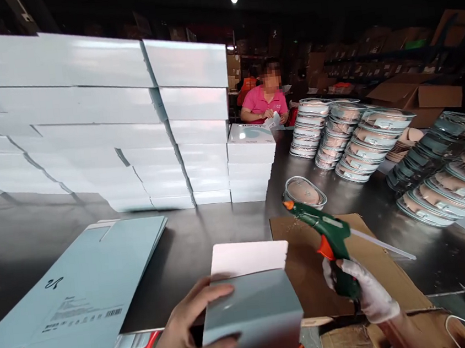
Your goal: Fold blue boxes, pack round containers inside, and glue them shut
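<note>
At the tabletop's (157,292) near edge, your left hand (183,334) pinches a box (254,299) while your right hand (371,289) grips a glue gun (330,229).

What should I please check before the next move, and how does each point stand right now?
1. Box gripped: ok, the left hand has fingers and thumb on it.
2. Flap folded shut: not ok, it sticks out open at the far end.
3. Glue gun held: ok, the right hand, in a white glove, is around its handle.
4. Nozzle clear of the box: ok, it points away from it.
5. Glue stick in place: ok, it juts from the back of the glue gun.
6. Glue gun hot: cannot tell.
</note>
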### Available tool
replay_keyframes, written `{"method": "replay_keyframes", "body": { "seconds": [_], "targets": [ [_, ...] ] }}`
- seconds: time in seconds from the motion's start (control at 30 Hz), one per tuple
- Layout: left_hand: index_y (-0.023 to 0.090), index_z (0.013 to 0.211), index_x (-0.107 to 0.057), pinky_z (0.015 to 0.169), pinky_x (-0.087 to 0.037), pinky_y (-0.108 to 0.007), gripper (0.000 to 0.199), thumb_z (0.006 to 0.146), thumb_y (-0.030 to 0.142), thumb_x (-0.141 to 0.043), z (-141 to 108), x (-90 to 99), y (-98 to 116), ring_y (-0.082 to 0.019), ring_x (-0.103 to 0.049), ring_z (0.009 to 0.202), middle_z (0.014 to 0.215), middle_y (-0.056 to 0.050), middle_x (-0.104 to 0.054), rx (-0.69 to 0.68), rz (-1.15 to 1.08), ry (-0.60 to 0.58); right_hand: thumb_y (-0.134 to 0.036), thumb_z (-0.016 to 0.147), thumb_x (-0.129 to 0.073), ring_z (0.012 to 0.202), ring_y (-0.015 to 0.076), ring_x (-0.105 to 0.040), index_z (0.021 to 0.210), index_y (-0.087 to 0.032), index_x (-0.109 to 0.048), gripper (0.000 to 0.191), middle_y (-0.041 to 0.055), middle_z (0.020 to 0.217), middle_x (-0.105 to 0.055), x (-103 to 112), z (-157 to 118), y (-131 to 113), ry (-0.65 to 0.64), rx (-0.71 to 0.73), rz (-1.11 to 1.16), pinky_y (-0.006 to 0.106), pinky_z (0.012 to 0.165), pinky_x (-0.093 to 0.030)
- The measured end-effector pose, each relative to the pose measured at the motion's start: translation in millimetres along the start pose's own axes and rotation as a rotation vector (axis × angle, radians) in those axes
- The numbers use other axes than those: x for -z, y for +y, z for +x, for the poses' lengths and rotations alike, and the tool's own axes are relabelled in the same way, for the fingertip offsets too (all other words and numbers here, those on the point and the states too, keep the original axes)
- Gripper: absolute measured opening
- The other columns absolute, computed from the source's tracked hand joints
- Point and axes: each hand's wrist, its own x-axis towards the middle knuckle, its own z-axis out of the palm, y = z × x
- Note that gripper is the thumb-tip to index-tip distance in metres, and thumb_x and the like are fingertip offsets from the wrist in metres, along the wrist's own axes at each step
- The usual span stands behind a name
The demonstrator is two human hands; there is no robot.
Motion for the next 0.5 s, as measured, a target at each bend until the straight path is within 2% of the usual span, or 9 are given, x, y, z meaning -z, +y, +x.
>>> {"method": "replay_keyframes", "body": {
  "seconds": [0.03,0.1,0.13,0.2,0.27,0.3,0.4,0.5],
  "targets": [
    [0.033,0.113,-0.079,0.075,-0.066,-0.03,0.035,0.079,0.038,-0.08,3.2,0.8,-3.7,-0.027,-0.078,0.098,0.117,-0.008,-0.078,0.053,-0.028,-0.02,-0.086,0.076,-0.053,0.073,0.0235,-0.073,0.083,-0.023,-0.067,0.065,0.0054,0.077,-0.072,-5.3,-1.6,-3.0,-0.004,0.029,0.104,0.041,0.069,-0.062],
    [0.034,0.117,-0.077,0.073,-0.065,-0.027,0.039,0.078,0.03,-0.077,2.0,2.7,-10.9,-0.025,-0.078,0.095,0.12,-0.006,-0.077,0.121,-0.01,-0.032,-0.091,0.066,-0.059,0.099,0.0314,-0.076,0.099,-0.029,-0.071,0.071,0.0094,0.1,-0.078,-17.3,-5.4,-8.6,-0.04,0.097,0.361,0.049,0.082,-0.062],
    [0.035,0.119,-0.075,0.074,-0.065,-0.028,0.044,0.076,0.027,-0.078,-1.7,3.2,-13.8,-0.025,-0.078,0.097,0.122,-0.005,-0.076,0.131,0.035,-0.026,-0.089,0.065,-0.063,0.104,0.0328,-0.076,0.101,-0.032,-0.072,0.068,0.0094,0.105,-0.078,-23.5,-8.5,-10.7,-0.086,0.135,0.481,0.049,0.079,-0.063],
    [0.038,0.122,-0.073,0.079,-0.065,-0.03,0.053,0.072,0.024,-0.081,-11.6,2.8,-17.2,-0.028,-0.078,0.105,0.127,-0.004,-0.075,0.128,0.163,0.006,-0.077,0.07,-0.069,0.101,0.033,-0.077,0.101,-0.035,-0.073,0.052,0.0094,0.107,-0.079,-35.7,-17.7,-12.8,-0.268,0.195,0.603,0.045,0.069,-0.064],
    [0.038,0.124,-0.071,0.085,-0.065,-0.034,0.057,0.07,0.025,-0.082,-20.1,1.0,-16.9,-0.031,-0.076,0.112,0.129,-0.006,-0.074,0.117,0.285,0.055,-0.066,0.077,-0.069,0.091,0.0315,-0.079,0.104,-0.036,-0.074,0.04,0.0106,0.106,-0.079,-47.1,-28.7,-11.7,-0.415,0.226,0.542,0.041,0.063,-0.063],
    [0.038,0.125,-0.071,0.086,-0.065,-0.036,0.057,0.07,0.027,-0.083,-22.6,-0.1,-15.4,-0.032,-0.076,0.111,0.13,-0.007,-0.074,0.115,0.336,0.075,-0.064,0.078,-0.069,0.086,0.0313,-0.079,0.105,-0.034,-0.074,0.04,0.0116,0.105,-0.079,-52.6,-33.4,-10.3,-0.444,0.232,0.476,0.042,0.063,-0.063],
    [0.036,0.126,-0.069,0.078,-0.066,-0.038,0.055,0.073,0.031,-0.081,-21.8,-2.8,-7.1,-0.031,-0.08,0.098,0.131,-0.01,-0.071,0.098,0.418,0.072,-0.063,0.083,-0.068,0.076,0.0287,-0.078,0.095,-0.03,-0.078,0.037,0.0082,0.088,-0.079,-69.0,-38.3,-4.9,-0.4,0.248,0.171,0.044,0.068,-0.063],
    [0.037,0.128,-0.065,0.071,-0.066,-0.035,0.054,0.076,0.03,-0.077,-14.6,-4.9,4.2,-0.026,-0.08,0.086,0.122,-0.006,-0.072,0.043,0.391,0.035,-0.058,0.096,-0.049,0.062,0.0228,-0.075,0.077,-0.029,-0.078,0.044,0.0005,0.067,-0.074,-82.8,-30.5,-2.4,-0.359,0.245,-0.072,0.039,0.06,-0.061]
  ]
}}
